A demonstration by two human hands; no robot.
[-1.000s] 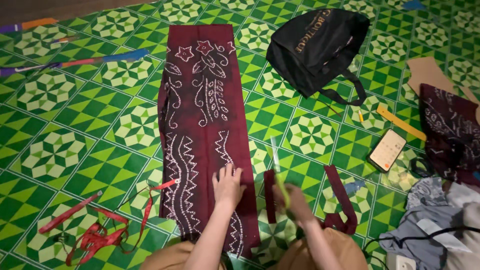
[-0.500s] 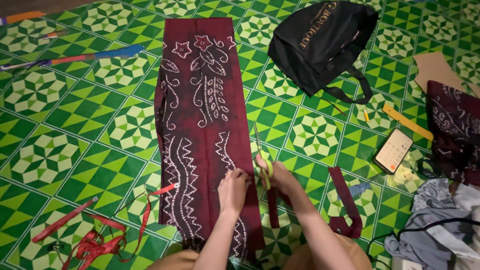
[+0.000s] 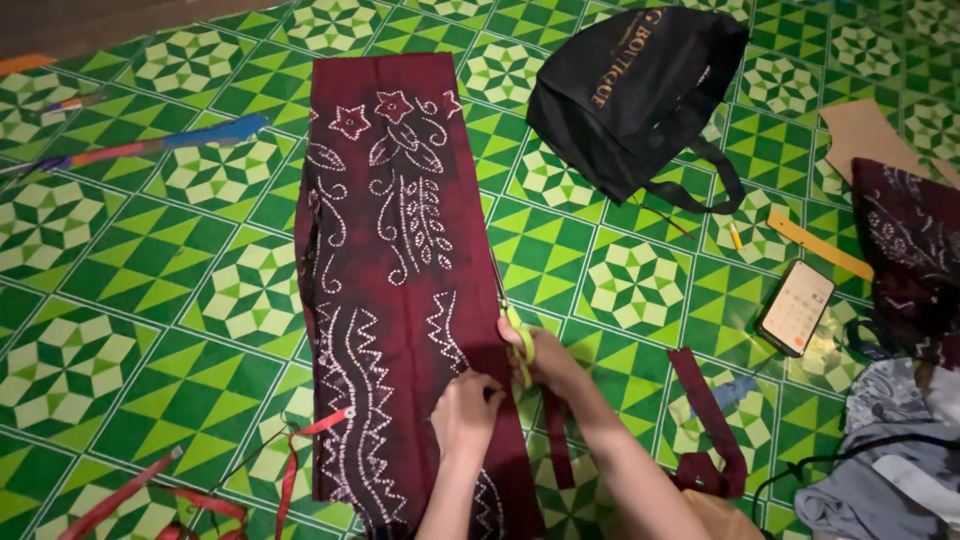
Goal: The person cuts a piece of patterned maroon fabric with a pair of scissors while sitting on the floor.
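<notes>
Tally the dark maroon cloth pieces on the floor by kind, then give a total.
Long patterned maroon cloth panel, pressed by the left hand: 1
Plain maroon strips, cut strip and curled strip: 2
Patterned maroon cloth at the right edge: 1
Total: 4

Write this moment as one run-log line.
left hand: pressing maroon cloth | right hand: holding green-handled scissors at cloth's right edge | floor: green patterned tiles
</notes>
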